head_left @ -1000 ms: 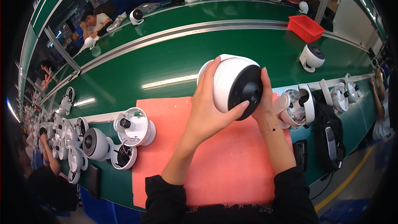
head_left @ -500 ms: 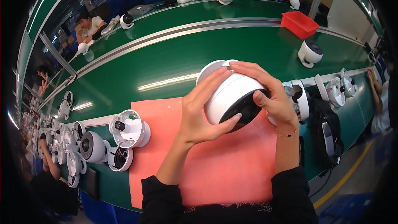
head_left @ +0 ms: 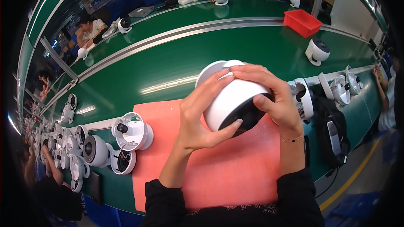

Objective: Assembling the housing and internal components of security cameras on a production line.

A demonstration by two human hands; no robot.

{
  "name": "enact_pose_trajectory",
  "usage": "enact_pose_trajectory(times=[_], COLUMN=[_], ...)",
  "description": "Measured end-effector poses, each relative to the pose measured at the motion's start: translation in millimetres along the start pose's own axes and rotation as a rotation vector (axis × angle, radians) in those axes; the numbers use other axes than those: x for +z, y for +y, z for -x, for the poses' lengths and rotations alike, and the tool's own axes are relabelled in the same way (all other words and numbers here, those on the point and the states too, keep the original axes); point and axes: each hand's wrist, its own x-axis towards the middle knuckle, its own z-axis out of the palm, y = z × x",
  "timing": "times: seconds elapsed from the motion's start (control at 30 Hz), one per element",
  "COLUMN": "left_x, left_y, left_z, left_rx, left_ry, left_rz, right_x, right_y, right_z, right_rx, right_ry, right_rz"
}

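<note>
- White camera (head_left: 237, 96), a rounded body, is held over the far part of the pink mat (head_left: 235, 180), between your two hands.
- Your left grip (head_left: 200, 117) is grasping the camera from its left side, thumb laid on the black face (head_left: 248, 118).
- Your right grip (head_left: 273, 90) is grasping it from the right and top, thumb at the face's upper edge; the fingertips of both nearly meet on top.
- The black face tilts down toward you and the near edge of the desk (head_left: 120, 195); a round white base (head_left: 208, 70) juts out on the far left side, past the mat's far edge in your view.
- An opened white housing (head_left: 134, 132) sits at the mat's far left corner.
- Just beyond your right wrist, a second open housing (head_left: 308, 101) is partly hidden.
- A black bag (head_left: 329, 122) lies near the desk's right edge.
</note>
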Motion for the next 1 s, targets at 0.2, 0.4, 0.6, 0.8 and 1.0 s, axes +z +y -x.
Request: enact_pose_trajectory(times=[0.2, 0.4, 0.6, 0.8, 1.0], left_x=[-10, -14, -17, -13, -14], left_y=[16, 19, 18, 15, 14], left_z=[-2, -1, 4, -2, 2], left_rx=[0.139, 0.209, 0.132, 0.114, 0.046], left_ry=[0.066, 0.115, 0.09, 0.072, 0.043], left_rz=[-0.121, -0.171, -0.1, -0.096, -0.2], right_x=[13, 24, 34, 29, 26], right_y=[-2, -8, -15, -12, 2], right_z=[2, 0, 4, 0, -1], right_rx=[0.012, 0.101, 0.186, 0.197, 0.191], right_ry=[0.138, 0.125, 0.188, 0.227, 0.181], right_rz=[-0.049, -0.362, -0.415, -0.348, -0.347])
